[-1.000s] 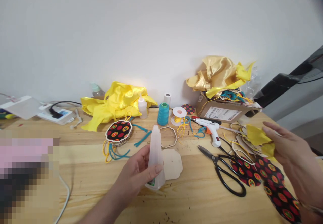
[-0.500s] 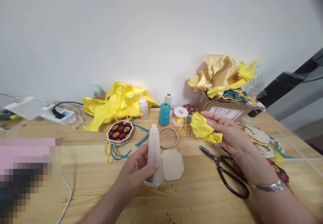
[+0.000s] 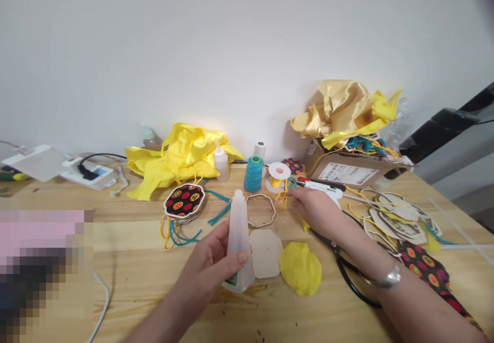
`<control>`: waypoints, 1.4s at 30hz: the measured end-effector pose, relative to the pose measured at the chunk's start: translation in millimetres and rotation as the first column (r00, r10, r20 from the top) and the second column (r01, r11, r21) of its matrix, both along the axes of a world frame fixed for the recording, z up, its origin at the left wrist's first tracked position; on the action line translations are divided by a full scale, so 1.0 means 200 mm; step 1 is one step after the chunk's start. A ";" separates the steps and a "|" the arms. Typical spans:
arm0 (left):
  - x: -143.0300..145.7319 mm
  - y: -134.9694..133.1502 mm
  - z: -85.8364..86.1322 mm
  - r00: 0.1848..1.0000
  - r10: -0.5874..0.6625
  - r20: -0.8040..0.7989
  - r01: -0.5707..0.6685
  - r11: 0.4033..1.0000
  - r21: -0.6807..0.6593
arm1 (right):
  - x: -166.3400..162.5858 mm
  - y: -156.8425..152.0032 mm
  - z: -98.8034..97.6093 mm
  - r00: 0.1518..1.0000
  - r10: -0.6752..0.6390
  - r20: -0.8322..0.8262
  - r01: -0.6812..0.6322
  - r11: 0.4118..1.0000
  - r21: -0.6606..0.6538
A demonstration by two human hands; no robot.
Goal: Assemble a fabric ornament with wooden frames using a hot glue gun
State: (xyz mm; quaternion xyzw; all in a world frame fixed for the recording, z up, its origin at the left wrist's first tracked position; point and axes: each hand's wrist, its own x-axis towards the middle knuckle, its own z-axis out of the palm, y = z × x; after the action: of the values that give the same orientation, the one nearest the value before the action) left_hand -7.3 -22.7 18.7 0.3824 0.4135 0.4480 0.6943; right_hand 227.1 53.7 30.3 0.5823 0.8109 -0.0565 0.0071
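My left hand [image 3: 216,260] is wrapped round a translucent squeeze bottle [image 3: 240,235], held with its nozzle up. Right beside the bottle a pale, scallop-edged card [image 3: 266,253] lies on the table. A round, creased piece of yellow fabric [image 3: 300,269] lies to the right of the card. My right hand [image 3: 314,206] is curled palm down near the tangled yellow threads, its fingertips mostly hidden. A small yellow fabric scrap [image 3: 305,226] peeks out under it. Black-handled scissors [image 3: 347,276] lie partly beneath my right forearm. A thin scalloped frame [image 3: 261,210] lies behind the card.
Behind stand a teal thread cone [image 3: 253,174], a white spool [image 3: 278,174] and a small white bottle [image 3: 221,164]. Yellow satin [image 3: 181,152] and stacked patterned pieces [image 3: 184,201] are at left. A cardboard box [image 3: 347,169] with fabric, a white glue gun [image 3: 320,188] and more cutouts [image 3: 401,217] are at right.
The round yellow fabric has left my right hand and now lies on the table beside the card. My right hand has turned palm down and moved left. My left hand keeps the bottle.
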 end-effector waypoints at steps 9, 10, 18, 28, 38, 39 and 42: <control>0.00 0.01 -0.02 1.000 -0.006 -0.006 0.006 1.000 0.025 | -0.07 0.08 -0.06 0.977 0.161 0.143 -0.169 0.985 0.044; 0.00 0.01 -0.02 1.000 -0.017 -0.002 0.017 1.000 0.025 | -0.06 0.08 -0.08 0.978 0.170 0.122 -0.177 0.983 0.054; -0.01 0.01 -0.01 0.999 -0.032 0.016 0.031 0.999 0.033 | 0.06 0.08 -0.06 0.944 0.084 -0.320 -0.008 0.973 0.232; -0.01 -0.01 0.01 0.998 0.018 0.065 -0.021 0.999 0.042 | -0.06 0.09 0.29 0.110 0.013 -0.994 0.096 0.995 0.024; -0.02 0.00 0.02 0.982 0.170 0.081 -0.171 0.985 -0.003 | -0.51 0.28 0.31 0.264 -0.049 -0.963 0.095 0.995 -0.025; -0.02 0.00 0.01 0.982 0.172 0.083 -0.172 0.985 -0.005 | -0.53 0.30 0.29 0.303 -0.069 -0.951 0.098 0.994 -0.041; -0.03 0.01 0.01 0.973 0.217 0.076 -0.217 0.976 -0.010 | -0.52 0.31 0.27 0.337 -0.097 -0.936 0.079 0.994 -0.075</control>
State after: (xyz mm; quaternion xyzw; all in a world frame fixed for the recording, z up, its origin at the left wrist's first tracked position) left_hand -12.9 -19.9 20.3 0.3170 0.4263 0.5350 0.6570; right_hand 122.2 115.8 84.6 0.4875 0.6352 -0.3867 -0.4575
